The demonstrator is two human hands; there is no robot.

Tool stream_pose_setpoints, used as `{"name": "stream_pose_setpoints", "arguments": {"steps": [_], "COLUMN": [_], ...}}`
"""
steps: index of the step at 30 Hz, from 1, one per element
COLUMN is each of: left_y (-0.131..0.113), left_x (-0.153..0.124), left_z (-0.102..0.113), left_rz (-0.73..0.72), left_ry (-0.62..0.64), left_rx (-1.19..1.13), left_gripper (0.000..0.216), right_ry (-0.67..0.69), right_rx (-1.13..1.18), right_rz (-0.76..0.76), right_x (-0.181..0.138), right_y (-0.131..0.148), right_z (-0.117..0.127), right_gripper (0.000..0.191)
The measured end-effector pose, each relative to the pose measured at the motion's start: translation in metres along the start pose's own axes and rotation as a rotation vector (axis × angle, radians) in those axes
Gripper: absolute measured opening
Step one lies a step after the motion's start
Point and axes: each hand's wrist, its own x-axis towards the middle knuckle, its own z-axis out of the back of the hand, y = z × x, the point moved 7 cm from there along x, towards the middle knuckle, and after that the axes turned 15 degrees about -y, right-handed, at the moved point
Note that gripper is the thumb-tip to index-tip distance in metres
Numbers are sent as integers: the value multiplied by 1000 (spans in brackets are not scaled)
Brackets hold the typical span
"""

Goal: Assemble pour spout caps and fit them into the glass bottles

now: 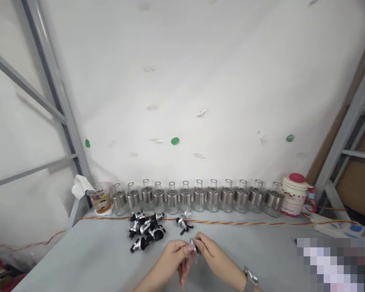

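Observation:
My left hand (177, 255) and my right hand (209, 252) meet above the near middle of the table. Their fingertips pinch a small silver-and-black bottle pourer (195, 246) from both sides, so much of it is hidden. The lower fingers of the left hand hang loosely curled. To the left lies a heap of similar bottle pourers (146, 228), silver with black ends. One more pourer (182, 223) lies just beyond my hands, close to a small whitish piece (187, 213).
A row of glass bottles (213, 196) with metal sleeves lines the wall. A cup of brown drink (101, 201) stands at its left end, a cream jar with red lid (293, 194) at its right. A red-yellow twisted cord (231, 222) crosses the grey table (88, 251).

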Motion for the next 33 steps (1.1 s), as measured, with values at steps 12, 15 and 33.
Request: {"name": "stream_pose_setpoints", "arguments": {"steps": [12,15,33], "left_y": [-29,-23,-32], "left_x": [-15,-10,14], "left_z": [16,16,66], "left_rz": [-296,-299,-165], "left_ry": [-290,-272,-435], "left_rx": [-58,-31,-516], "left_gripper": [56,56,38], "right_ry": [-156,-157,-241], "right_rx": [112,321,-320], "right_rz": [5,-98,125], "right_x": [-10,-10,40], "right_y": [11,6,-21], "right_z": [-4,-8,-5], "right_gripper": [32,40,25]}}
